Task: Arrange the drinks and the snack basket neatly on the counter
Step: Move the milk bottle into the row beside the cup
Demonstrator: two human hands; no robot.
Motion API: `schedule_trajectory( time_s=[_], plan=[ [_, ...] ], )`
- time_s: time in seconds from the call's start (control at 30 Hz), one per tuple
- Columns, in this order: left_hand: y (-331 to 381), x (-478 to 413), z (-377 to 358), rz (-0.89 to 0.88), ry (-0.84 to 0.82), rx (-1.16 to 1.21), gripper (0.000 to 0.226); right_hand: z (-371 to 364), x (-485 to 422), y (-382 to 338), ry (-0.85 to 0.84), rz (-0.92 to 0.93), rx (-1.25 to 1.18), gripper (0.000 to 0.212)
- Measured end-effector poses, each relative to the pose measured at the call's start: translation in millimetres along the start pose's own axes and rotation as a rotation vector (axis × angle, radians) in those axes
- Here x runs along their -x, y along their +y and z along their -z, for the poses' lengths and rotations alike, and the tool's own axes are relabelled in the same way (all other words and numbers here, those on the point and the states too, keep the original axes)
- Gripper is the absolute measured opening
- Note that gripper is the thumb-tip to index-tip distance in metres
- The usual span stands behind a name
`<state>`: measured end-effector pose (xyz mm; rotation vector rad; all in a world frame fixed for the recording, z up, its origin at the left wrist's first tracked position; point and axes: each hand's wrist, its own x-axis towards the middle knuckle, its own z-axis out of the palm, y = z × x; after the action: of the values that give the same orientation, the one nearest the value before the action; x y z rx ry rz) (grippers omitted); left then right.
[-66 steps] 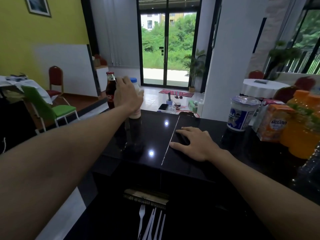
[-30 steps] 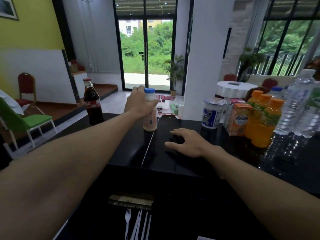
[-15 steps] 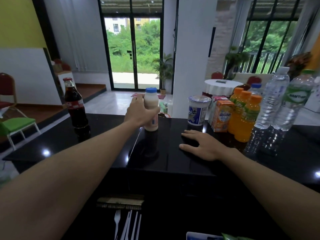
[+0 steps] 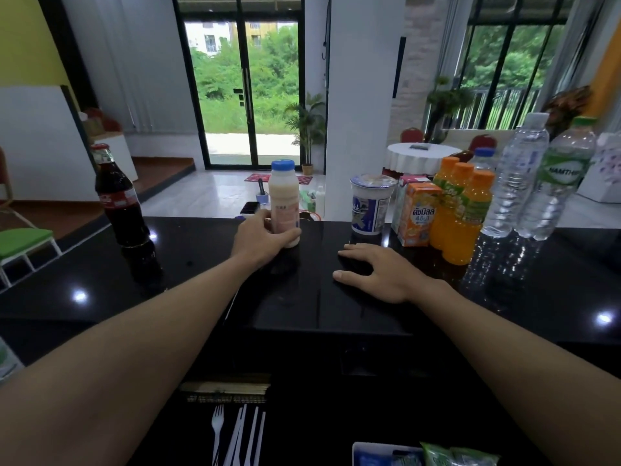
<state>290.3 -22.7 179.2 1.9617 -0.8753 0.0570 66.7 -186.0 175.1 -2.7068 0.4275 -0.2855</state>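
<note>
My left hand [image 4: 260,237] grips the lower part of a small milky bottle with a blue cap [image 4: 284,193], which stands upright on the black counter [image 4: 201,284] near its far edge. My right hand [image 4: 373,275] rests flat on the counter, fingers spread. A cola bottle [image 4: 116,200] stands alone at the left. To the right stand a yoghurt cup [image 4: 369,205], an orange juice carton [image 4: 418,213], three orange juice bottles [image 4: 465,216] and clear water bottles [image 4: 517,183]. The snack basket [image 4: 423,455] shows only its top edge at the bottom of the frame.
Plastic forks and knives [image 4: 235,435] lie on a lower shelf below the counter, close to me. Beyond the counter is a room with a white pillar [image 4: 363,105], a green chair [image 4: 23,243] at left and a round white table [image 4: 420,156].
My left hand has carried the milky bottle from beside the cola bottle rightward and now holds it lower down, standing on the counter. My right hand stayed flat. The view panned right.
</note>
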Motion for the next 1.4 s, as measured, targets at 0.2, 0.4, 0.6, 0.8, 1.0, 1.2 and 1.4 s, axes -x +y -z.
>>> schedule_trajectory(
  time_s=[0.2, 0.4, 0.6, 0.8, 1.0, 1.2, 1.4],
  plan=[
    [-1, -4, 4, 0.001, -0.054, 0.046, 0.066, 0, -1, -2, 0.011, -0.004, 0.001, 0.080],
    [13, -14, -16, 0.010, -0.024, 0.022, 0.067, -1, 0, -3, 0.015, -0.009, 0.006, 0.084],
    [25, -28, -42, 0.010, -0.016, -0.013, 0.063, -1, -1, -3, 0.013, -0.006, 0.016, 0.089],
    [30, -36, -62, -0.007, 0.023, -0.042, 0.056, 1, -1, -3, 0.007, -0.004, 0.018, 0.086],
    [28, -38, -63, -0.052, -0.076, -0.054, 0.052, 2, 0, -6, 0.009, -0.002, 0.028, 0.081],
    [32, -45, -67, -0.086, -0.183, -0.036, 0.061, 2, 1, -7, 0.013, 0.002, 0.031, 0.082],
    [30, -46, -80, -0.107, -0.186, -0.034, 0.059, 2, 0, -6, -0.004, -0.006, 0.039, 0.085]
  ],
)
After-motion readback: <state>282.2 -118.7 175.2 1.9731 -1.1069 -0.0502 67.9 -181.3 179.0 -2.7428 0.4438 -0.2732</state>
